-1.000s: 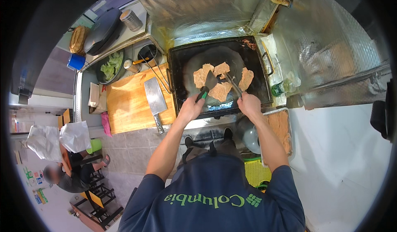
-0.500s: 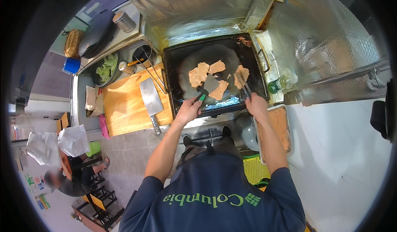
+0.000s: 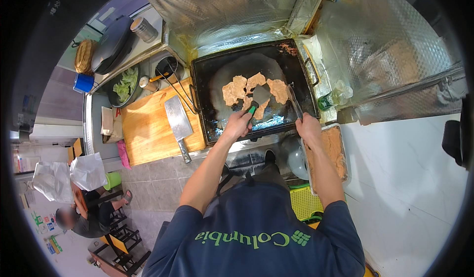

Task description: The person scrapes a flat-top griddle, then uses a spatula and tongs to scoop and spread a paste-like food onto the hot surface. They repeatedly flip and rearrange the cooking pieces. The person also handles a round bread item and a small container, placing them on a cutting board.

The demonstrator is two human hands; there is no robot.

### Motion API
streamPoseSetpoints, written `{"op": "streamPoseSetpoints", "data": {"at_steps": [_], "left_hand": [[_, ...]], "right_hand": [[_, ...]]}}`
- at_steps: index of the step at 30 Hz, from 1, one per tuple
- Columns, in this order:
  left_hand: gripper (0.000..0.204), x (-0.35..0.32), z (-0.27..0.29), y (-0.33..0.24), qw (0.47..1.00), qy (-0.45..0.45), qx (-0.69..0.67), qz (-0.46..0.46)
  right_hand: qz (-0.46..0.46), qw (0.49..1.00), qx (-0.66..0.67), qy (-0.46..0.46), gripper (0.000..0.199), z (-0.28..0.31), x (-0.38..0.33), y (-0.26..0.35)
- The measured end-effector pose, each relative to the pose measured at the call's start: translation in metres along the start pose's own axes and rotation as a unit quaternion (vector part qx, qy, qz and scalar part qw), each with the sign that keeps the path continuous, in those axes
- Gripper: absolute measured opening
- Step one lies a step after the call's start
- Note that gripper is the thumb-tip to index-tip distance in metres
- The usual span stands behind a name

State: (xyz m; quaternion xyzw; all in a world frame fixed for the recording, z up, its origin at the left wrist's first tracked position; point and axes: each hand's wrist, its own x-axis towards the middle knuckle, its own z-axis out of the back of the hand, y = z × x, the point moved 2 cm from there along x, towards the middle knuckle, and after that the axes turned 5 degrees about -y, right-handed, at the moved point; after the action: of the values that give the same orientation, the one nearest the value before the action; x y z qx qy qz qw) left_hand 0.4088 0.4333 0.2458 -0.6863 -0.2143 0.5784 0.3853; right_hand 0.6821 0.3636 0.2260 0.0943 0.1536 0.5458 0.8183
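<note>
Several flat, pale brown pieces of meat (image 3: 234, 90) lie together on a black griddle (image 3: 210, 121) in front of me. My left hand (image 3: 238, 125) is closed round the green and black handle of a scraper (image 3: 260, 94), whose flat blade is down among the pieces. Metal tongs (image 3: 295, 104) are gripped in my right hand (image 3: 309, 129). Their tips are at the right edge of the rightmost piece of meat (image 3: 278, 90); whether they pinch it I cannot tell.
Left of the griddle, a cleaver (image 3: 177, 118) lies on a wooden cutting board (image 3: 145, 128), with a bowl of lettuce (image 3: 125, 85) behind. A tray of raw-looking meat (image 3: 333, 151) sits beside my right forearm. A green bottle (image 3: 326, 101) stands right of the griddle. Far left, a person (image 3: 86, 222) sits.
My left hand and the scraper have moved right. The rightmost piece of meat has shifted left toward the others, and the tongs have gone from over it to its right edge.
</note>
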Motion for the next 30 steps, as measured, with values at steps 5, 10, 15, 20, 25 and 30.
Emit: {"op": "streamPoseSetpoints", "data": {"at_steps": [5, 10, 15, 20, 25, 30], "left_hand": [[0.027, 0.017, -0.014, -0.017, 0.998, -0.008, 0.051, -0.038], [0.025, 0.043, -0.014, -0.013, 0.971, -0.047, 0.225, -0.058], [0.024, 0.032, -0.01, -0.022, 0.985, -0.023, 0.157, -0.066], [0.025, 0.034, -0.014, -0.021, 0.996, -0.001, 0.085, 0.007], [0.024, 0.029, -0.012, -0.025, 0.994, -0.039, 0.097, -0.036], [0.025, 0.024, -0.002, -0.018, 0.997, -0.02, 0.076, 0.025]], "right_hand": [[0.024, 0.999, 0.002, -0.025, 0.029, 0.007, 0.004, 0.005], [0.013, 1.0, -0.011, -0.015, 0.029, -0.003, 0.026, 0.015], [0.015, 1.0, 0.002, -0.004, 0.029, 0.003, 0.025, 0.016], [0.027, 0.999, 0.012, -0.013, 0.029, -0.009, 0.043, 0.032], [0.004, 0.999, 0.035, -0.019, 0.03, -0.002, 0.051, 0.034], [0.048, 0.999, 0.006, 0.022, 0.028, 0.004, 0.009, 0.02]]}}
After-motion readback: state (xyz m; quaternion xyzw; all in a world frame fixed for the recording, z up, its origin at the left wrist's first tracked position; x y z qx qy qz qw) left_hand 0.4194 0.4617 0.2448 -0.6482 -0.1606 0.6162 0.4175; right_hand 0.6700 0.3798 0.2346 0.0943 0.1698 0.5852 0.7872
